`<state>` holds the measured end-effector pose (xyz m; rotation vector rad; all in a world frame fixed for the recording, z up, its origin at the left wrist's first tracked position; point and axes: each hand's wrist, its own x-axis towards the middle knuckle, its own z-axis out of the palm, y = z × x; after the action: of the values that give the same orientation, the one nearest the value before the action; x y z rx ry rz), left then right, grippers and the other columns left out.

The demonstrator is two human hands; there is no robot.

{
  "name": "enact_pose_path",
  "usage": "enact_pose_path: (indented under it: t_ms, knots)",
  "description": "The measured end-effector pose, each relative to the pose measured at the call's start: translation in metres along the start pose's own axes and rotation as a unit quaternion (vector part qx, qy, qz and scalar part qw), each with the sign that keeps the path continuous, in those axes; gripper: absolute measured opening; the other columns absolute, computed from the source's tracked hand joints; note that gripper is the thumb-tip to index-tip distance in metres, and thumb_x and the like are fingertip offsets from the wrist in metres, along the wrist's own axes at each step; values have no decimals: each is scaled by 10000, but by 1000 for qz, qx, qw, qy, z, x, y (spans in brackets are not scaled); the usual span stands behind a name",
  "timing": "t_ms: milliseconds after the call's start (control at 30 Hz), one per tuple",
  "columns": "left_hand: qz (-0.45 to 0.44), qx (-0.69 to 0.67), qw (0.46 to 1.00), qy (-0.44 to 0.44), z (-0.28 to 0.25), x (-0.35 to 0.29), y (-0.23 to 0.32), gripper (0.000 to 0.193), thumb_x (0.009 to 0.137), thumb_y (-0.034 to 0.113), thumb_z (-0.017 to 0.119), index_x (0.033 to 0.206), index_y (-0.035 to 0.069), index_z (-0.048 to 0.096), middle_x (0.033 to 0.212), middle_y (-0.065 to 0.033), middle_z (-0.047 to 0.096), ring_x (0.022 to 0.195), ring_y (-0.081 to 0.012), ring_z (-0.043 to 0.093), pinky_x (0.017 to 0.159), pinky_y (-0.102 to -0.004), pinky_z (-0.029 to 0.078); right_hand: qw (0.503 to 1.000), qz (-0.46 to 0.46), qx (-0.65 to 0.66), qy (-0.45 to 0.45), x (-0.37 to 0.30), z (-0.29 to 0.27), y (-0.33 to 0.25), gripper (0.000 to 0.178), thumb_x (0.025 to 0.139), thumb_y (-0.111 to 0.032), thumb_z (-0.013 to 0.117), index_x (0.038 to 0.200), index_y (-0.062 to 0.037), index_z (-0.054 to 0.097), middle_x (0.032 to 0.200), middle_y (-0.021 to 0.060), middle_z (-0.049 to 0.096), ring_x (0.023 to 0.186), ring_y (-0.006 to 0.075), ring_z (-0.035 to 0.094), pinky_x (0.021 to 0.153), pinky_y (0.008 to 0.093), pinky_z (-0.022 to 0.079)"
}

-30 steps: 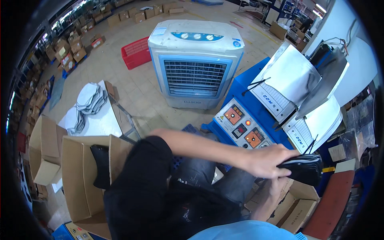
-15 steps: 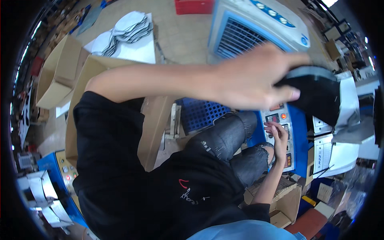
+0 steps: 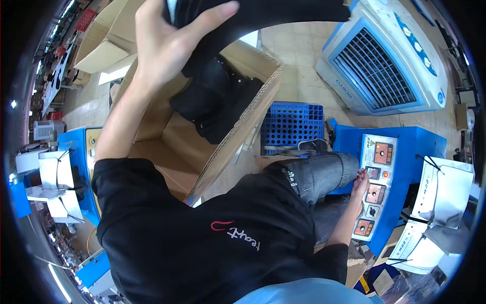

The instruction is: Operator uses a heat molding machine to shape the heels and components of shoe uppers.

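At the top, my left hand (image 3: 169,48) is closed on a black fabric piece (image 3: 263,14) with a curved lower edge, the thumb lying over it. The upper part of this piece runs out of view. It hangs above an open cardboard box (image 3: 167,134), in which several black moulded fabric pieces (image 3: 215,96) lie heaped. On my right, my right hand (image 3: 360,185) is by the control panel (image 3: 374,202) of a blue machine (image 3: 405,147). Its fingers are loosely bent and apart from any object I can make out; whether they touch the panel is unclear.
A white and blue air cooler (image 3: 374,66) stands at the far right. Beyond my legs lies a blue perforated plastic pallet (image 3: 292,124). Another open cardboard box (image 3: 109,40) is at the upper left. White machine parts (image 3: 443,192) stick out at the right, and another blue machine (image 3: 76,147) stands at left.
My left hand has swung from the right, by the blue machine, to the upper left over the box, carrying the black fabric piece. The right hand stays by the panel, its fingers less spread.
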<state>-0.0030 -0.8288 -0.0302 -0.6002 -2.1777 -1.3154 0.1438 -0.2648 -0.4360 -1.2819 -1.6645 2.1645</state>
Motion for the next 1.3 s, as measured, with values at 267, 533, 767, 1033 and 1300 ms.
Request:
enact_pose_path:
  t_ms: [267,533,767,1033,1300]
  knots:
    - [97,298,949,40,-41,-71,-41,357,666,-44,732,938,-15,502,929,-137,569,782,-227,593,716,-290,476,999,-19,-29,9,30,-20,27,217,930,-220,539,997,-29,618,815,7,610,743,92,569,653,214,441]
    - [134,373,918,-8,-50,-120,-78,417,627,-54,755,890,6,437,896,-177,519,725,-272,551,592,-338,459,995,83,-59,22,25,-25,50,335,929,-244,490,1160,-14,568,1154,106,597,1044,253,578,857,370,477]
    - [199,403,880,-152,-43,-146,-77,313,567,92,631,849,32,510,898,-127,507,705,-248,528,565,-340,450,994,76,-51,63,18,-26,53,304,922,-203,476,1123,6,565,1111,121,596,1004,244,594,833,372,499]
    - [118,377,852,-343,-40,-178,-86,209,610,78,584,765,73,443,800,-94,436,714,-261,490,590,-353,452,996,23,-79,36,28,-38,68,302,937,-196,450,1108,27,561,1083,124,601,980,222,586,842,344,489]
    - [126,470,805,-338,-14,-173,-125,148,694,151,561,812,108,484,837,-70,432,773,-220,511,617,-311,454,997,-10,-80,-15,30,-37,70,266,947,-205,448,1054,6,571,1013,96,621,911,198,606,774,302,498]
